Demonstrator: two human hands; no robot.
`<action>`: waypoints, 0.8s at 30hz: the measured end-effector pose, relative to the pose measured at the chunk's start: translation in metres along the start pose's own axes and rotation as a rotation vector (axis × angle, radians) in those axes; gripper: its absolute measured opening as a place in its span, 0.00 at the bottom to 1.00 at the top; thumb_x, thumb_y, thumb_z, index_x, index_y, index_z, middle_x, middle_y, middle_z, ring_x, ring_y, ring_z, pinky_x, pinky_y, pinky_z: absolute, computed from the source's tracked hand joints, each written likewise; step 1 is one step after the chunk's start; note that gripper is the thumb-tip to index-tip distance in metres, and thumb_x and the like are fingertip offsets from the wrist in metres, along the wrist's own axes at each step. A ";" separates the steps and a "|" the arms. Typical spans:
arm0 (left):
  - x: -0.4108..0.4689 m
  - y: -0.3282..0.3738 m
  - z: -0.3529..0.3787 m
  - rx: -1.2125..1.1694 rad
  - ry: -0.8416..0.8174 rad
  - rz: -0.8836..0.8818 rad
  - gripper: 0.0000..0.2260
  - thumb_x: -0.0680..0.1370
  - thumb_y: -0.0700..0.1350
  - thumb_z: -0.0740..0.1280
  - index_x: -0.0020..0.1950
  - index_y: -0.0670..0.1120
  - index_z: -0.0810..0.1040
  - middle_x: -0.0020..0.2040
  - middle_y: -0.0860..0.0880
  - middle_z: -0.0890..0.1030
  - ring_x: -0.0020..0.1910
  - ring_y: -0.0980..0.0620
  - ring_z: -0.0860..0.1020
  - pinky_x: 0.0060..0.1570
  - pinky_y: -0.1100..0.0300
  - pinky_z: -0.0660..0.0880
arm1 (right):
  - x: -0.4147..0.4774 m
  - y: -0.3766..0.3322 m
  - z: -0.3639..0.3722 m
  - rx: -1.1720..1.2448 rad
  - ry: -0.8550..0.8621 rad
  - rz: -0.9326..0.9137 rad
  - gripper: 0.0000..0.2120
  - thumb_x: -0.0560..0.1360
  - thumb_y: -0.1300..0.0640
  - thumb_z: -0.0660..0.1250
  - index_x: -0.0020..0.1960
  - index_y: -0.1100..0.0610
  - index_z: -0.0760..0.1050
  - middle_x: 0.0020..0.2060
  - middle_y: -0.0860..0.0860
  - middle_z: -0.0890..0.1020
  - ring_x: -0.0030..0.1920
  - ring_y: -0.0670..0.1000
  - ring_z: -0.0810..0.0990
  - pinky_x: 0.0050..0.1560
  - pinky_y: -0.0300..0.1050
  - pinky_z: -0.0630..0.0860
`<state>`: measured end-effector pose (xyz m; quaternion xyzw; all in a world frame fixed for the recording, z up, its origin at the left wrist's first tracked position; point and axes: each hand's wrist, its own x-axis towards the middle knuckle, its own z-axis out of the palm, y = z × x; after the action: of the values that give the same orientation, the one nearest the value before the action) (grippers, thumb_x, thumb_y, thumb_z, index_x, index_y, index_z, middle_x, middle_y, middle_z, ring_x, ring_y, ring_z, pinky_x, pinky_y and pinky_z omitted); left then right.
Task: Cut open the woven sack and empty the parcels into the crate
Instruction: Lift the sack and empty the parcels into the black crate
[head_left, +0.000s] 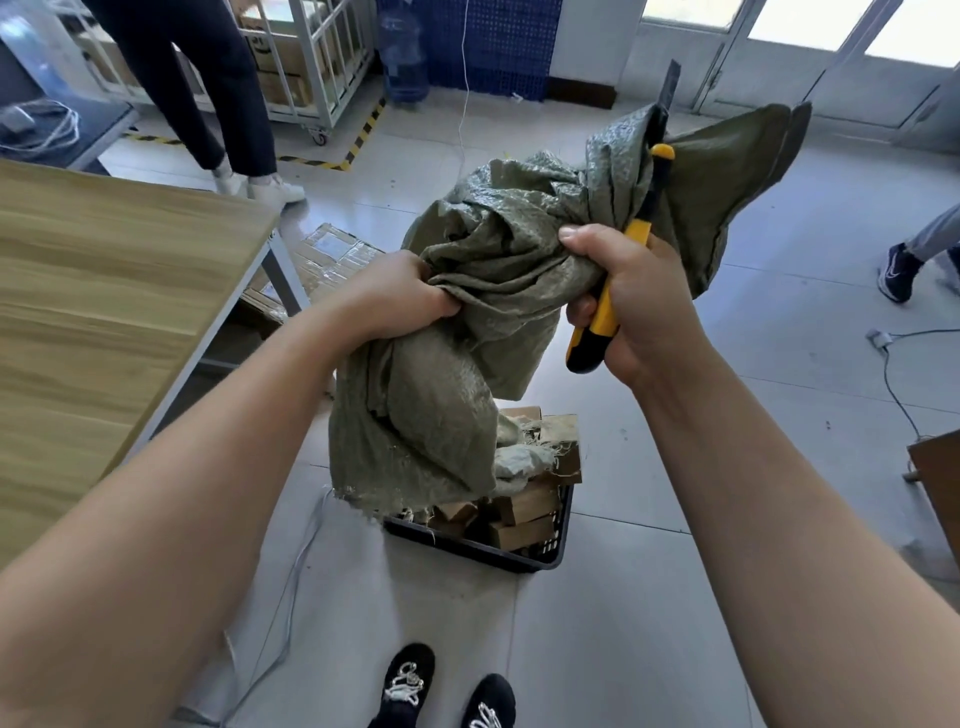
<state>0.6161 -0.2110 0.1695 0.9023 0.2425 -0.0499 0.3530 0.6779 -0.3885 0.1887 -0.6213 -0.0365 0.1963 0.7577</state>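
Observation:
The grey-green woven sack (467, 364) hangs upside down over the black crate (550, 551) on the floor, its frayed cut mouth drooping onto the crate. Several brown cardboard parcels (524, 519) lie in the crate below it. My left hand (400, 296) grips a bunch of the sack's fabric. My right hand (634, 296) grips another bunch of fabric together with a yellow-and-black utility knife (597, 332), whose blade (670, 83) sticks up past the sack's top corner.
A wooden table (104, 312) stands to my left with taped cartons (327, 254) under it. One person's legs (208, 93) stand at the back left, another's shoe (898, 270) at the right. A cable (893, 379) and a white cord (291, 587) trail on the tiled floor.

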 end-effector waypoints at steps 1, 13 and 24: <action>0.000 -0.001 -0.002 0.011 -0.011 -0.005 0.09 0.73 0.48 0.66 0.49 0.45 0.80 0.50 0.43 0.80 0.50 0.45 0.77 0.52 0.54 0.75 | 0.000 0.001 0.001 -0.002 0.001 0.005 0.05 0.72 0.64 0.69 0.38 0.60 0.75 0.28 0.51 0.72 0.24 0.47 0.68 0.22 0.37 0.63; 0.008 -0.020 -0.008 0.025 0.072 0.095 0.09 0.74 0.50 0.65 0.47 0.47 0.81 0.50 0.45 0.82 0.52 0.45 0.78 0.48 0.56 0.73 | -0.001 0.004 0.018 -0.008 0.022 -0.011 0.05 0.73 0.64 0.68 0.38 0.59 0.76 0.26 0.49 0.75 0.24 0.45 0.72 0.22 0.36 0.64; 0.012 -0.063 -0.034 0.012 -0.577 0.027 0.28 0.59 0.65 0.76 0.54 0.56 0.77 0.59 0.56 0.80 0.59 0.56 0.76 0.66 0.53 0.68 | -0.010 -0.003 0.024 -0.297 -0.257 -0.144 0.06 0.70 0.57 0.73 0.42 0.59 0.78 0.28 0.46 0.79 0.27 0.44 0.76 0.27 0.38 0.71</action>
<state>0.5945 -0.1439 0.1531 0.8560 0.1198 -0.3013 0.4027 0.6625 -0.3699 0.1986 -0.6919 -0.2054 0.2118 0.6590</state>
